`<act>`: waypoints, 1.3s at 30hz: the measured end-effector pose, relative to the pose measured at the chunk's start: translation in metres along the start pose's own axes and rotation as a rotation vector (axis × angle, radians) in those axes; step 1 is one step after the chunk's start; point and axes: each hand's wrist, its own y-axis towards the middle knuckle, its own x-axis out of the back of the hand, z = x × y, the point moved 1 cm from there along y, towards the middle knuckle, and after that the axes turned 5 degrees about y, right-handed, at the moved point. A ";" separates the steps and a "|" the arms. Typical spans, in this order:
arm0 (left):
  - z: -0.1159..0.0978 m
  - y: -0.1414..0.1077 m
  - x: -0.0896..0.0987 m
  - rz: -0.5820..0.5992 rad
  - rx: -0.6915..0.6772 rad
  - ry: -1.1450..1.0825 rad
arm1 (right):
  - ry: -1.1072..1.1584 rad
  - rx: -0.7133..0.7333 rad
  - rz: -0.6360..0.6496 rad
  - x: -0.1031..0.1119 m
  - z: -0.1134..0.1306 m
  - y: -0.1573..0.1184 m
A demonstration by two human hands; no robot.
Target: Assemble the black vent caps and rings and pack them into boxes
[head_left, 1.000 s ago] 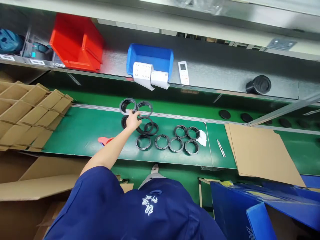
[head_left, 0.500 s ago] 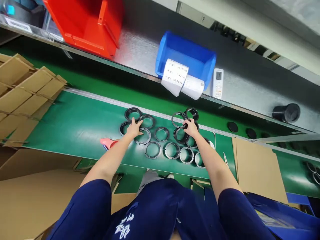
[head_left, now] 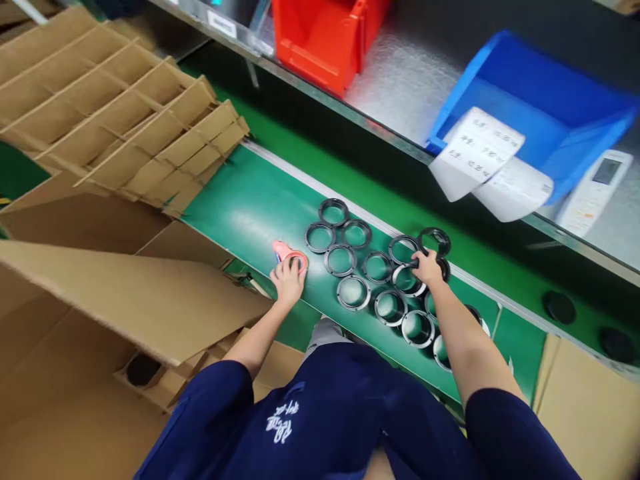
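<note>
My left hand (head_left: 289, 283) has its fingers curled over a red tape dispenser (head_left: 285, 250), which lies near the front edge of the green worktop. Among the right-hand group of black rings, my right hand (head_left: 429, 268) closes on a black ring (head_left: 436, 239); its fingers partly hide what they grip. A dark piece shows at those fingertips. Several open black rings with pale rims, such as one ring (head_left: 354, 293), stand between the hands. Another cluster of rings (head_left: 334, 212) stands behind and to the right of my left hand.
Cardboard dividers (head_left: 150, 127) and an open carton (head_left: 125, 293) are on the left. Above the worktop, a shelf carries a red bin (head_left: 320, 53), a blue bin (head_left: 540, 113) with paper labels and a white remote control (head_left: 595, 193). Cardboard sheets (head_left: 590, 400) lie at right.
My left hand has left the left ring cluster and moved toward me, onto the tape dispenser. My right hand stays at the right ring group. The view has turned left.
</note>
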 end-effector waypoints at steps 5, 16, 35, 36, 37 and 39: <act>0.020 0.044 0.015 -0.074 0.042 -0.003 | 0.110 0.004 0.015 0.001 0.010 -0.004; -0.073 0.033 0.014 -0.198 -0.417 -0.129 | 0.398 -0.043 -0.165 -0.004 -0.007 -0.005; -0.245 -0.121 -0.067 0.183 -1.284 0.265 | 0.568 -0.812 -0.741 0.044 -0.263 -0.183; -0.260 -0.129 -0.069 0.190 -1.316 0.254 | 0.573 -0.858 -0.725 0.034 -0.273 -0.189; -0.280 -0.140 -0.073 0.212 -1.366 0.240 | 0.585 -0.873 -0.716 0.025 -0.278 -0.192; -0.327 -0.163 -0.084 0.287 -1.489 0.213 | 0.610 -0.868 -0.702 0.010 -0.279 -0.192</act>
